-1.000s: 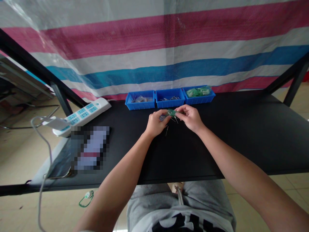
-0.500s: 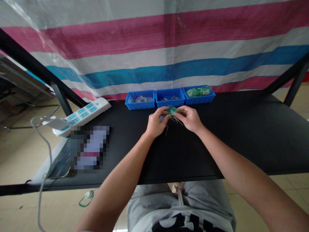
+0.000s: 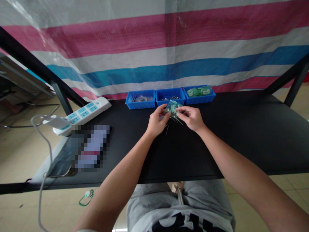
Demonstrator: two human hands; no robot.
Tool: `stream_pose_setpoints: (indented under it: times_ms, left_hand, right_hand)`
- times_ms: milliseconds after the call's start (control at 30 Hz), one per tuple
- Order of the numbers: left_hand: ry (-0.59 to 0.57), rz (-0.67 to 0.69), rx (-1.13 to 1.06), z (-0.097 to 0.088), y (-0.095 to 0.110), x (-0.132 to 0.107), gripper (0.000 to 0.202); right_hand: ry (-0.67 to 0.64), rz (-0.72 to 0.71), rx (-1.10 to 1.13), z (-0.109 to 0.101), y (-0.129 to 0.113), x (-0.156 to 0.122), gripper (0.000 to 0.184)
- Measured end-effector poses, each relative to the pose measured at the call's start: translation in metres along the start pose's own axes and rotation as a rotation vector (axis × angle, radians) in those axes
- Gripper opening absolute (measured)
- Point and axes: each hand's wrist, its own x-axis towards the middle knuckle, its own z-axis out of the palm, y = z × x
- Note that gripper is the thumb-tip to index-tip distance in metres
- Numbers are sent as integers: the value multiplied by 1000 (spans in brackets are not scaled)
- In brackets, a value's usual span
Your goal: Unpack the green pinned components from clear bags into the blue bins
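Both my hands meet over the black table (image 3: pixel 229 135), just in front of the blue bins. My left hand (image 3: pixel 156 121) and my right hand (image 3: pixel 190 117) pinch a small green circuit board (image 3: pixel 172 106) between their fingertips, lifted and tilted a little above the table. Thin metal pins (image 3: pixel 174 120) lie loose on the table under the hands. Three blue bins stand in a row behind: the left bin (image 3: pixel 140 99) with small clear bags, the middle bin (image 3: pixel 169 96) with metal pins, the right bin (image 3: pixel 199 93) with green boards.
A white power strip (image 3: pixel 82 114) with a cable lies at the table's left end, beside a blurred flat object (image 3: pixel 89 147). A striped tarp (image 3: pixel 154 48) hangs behind the table. Black frame struts rise at both back corners.
The green board has been lifted and tilted up between both hands, moving slightly toward the bins. The hands have stayed close together in the same place.
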Motion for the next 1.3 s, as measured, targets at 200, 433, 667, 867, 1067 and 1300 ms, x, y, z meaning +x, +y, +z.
stream_pose_setpoints:
  times_ms: [200, 433, 667, 867, 1067, 1300]
  left_hand:
    - [97, -9, 189, -5, -4, 2, 33]
    - [50, -26, 430, -6, -3, 3, 31]
    - [-43, -212, 524, -8, 1, 4, 35]
    - [-128, -223, 573, -7, 2, 2, 34]
    - [-166, -205, 605, -6, 0, 1, 33]
    - [-191, -183, 626, -6, -1, -1, 30]
  right_hand:
    - [193, -105, -65, -27, 28, 18, 53]
    - [286, -59, -290, -51, 53, 25, 58]
    - [215, 108, -649, -55, 63, 30, 83]
    - [244, 186, -876, -51, 62, 28, 76]
    - [193, 124, -931, -51, 59, 28, 78]
    - [94, 157, -976, -50, 53, 26, 90]
